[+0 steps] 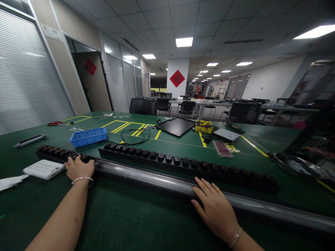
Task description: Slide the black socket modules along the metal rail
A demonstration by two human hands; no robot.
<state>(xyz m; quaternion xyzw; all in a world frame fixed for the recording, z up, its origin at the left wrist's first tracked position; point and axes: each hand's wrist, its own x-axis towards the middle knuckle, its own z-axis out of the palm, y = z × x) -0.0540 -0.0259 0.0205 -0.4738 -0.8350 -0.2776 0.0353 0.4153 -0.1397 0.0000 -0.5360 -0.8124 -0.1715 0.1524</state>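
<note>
A long black strip [52,150] with a row of round black pieces lies across the near side of the green table [125,219]. A shiny, clear-looking cover [146,177] sits over most of its length and runs off to the right. My left hand [80,168] is closed over the strip at the cover's left end, its fingertips partly hidden behind the hand. On the cover's middle rests my right hand [216,205], fingers stretched out and flat. Just behind lies a second black strip [162,159] with similar round pieces, uncovered.
Left of my left hand lies a white box-shaped device [44,168]. Farther back are a blue bin [88,137], a black cable [135,136], a dark flat panel [176,126], a yellow box [204,127] and a grey box [226,135]. A metal bowl [298,165] stands right.
</note>
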